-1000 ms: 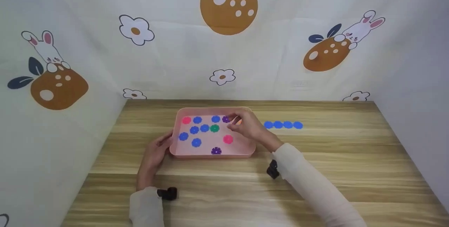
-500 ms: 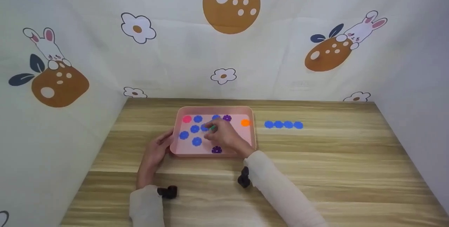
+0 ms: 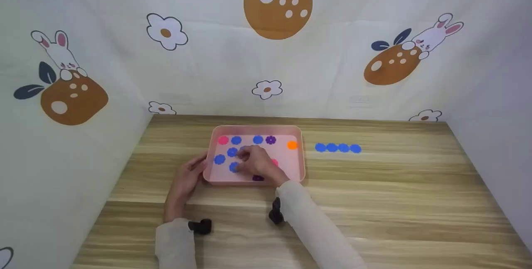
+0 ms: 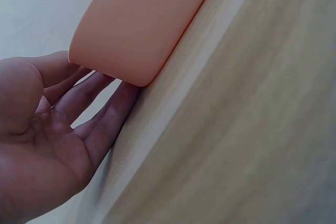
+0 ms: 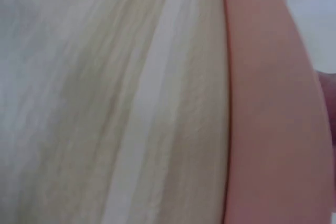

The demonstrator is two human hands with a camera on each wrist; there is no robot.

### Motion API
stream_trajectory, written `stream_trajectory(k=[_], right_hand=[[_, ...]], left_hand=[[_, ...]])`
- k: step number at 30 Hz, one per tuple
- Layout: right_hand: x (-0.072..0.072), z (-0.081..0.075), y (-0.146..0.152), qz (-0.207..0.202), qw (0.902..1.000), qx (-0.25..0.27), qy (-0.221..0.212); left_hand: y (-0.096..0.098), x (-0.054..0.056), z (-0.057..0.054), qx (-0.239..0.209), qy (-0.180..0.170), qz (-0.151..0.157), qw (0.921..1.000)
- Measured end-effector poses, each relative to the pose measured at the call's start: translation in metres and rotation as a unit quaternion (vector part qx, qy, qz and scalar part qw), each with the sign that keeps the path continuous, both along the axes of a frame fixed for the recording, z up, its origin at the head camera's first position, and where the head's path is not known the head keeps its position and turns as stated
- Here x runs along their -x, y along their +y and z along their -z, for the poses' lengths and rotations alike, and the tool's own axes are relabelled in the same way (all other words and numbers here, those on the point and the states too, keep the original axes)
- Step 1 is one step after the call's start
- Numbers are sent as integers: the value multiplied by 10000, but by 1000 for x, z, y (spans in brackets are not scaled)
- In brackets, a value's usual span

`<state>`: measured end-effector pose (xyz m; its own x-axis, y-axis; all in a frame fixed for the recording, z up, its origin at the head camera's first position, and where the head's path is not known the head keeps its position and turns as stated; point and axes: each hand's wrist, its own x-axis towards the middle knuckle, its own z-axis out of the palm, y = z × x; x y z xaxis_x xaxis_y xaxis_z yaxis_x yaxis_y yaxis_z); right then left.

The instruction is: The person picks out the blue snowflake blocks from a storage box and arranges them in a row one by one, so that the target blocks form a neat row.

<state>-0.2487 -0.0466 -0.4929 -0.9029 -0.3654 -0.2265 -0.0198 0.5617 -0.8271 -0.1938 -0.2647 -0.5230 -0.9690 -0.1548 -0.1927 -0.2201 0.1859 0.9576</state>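
Observation:
In the head view a pink tray (image 3: 302, 165) holds loose flower-shaped plastic discs: several blue ones, such as a blue disc (image 3: 219, 159), plus pink, purple and orange ones. My left hand (image 3: 188, 179) rests against the tray's left side; the left wrist view shows its extended fingers (image 4: 86, 95) touching the wall and rim. My right hand (image 3: 257, 164) reaches down over the tray's middle, thumb and index finger apart. Its fingertips overlap two blue discs near the centre and left. The hand covers part of a pink disc (image 3: 274, 163) and a purple disc (image 3: 258, 178).
On the wooden table (image 3: 395, 190), just right of the tray, several blue discs (image 3: 331, 147) lie in a joined row. An orange disc (image 3: 292, 145) sits at the tray's right side. A patterned cloth (image 3: 208, 73) hangs behind the table.
My right hand has moved left and slightly down across the tray, from the purple disc at the back to the blue discs. My left hand stays at the tray's side.

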Motion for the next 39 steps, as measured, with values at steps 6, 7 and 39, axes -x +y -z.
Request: stream_trajectory(k=[6,7,39], right_hand=[[-1,3,-1,-57,9998,-128,-158],[-1,4,-1,-58,9997,-160,-149],[0,5,-7,-472,9961,-745,24]], left_hand=[[0,-1,-1,33,-170,58,9998],[0,-1,-1,14,-179,71,9998],[2,-3,-2,-39,-153,-5,9999]])
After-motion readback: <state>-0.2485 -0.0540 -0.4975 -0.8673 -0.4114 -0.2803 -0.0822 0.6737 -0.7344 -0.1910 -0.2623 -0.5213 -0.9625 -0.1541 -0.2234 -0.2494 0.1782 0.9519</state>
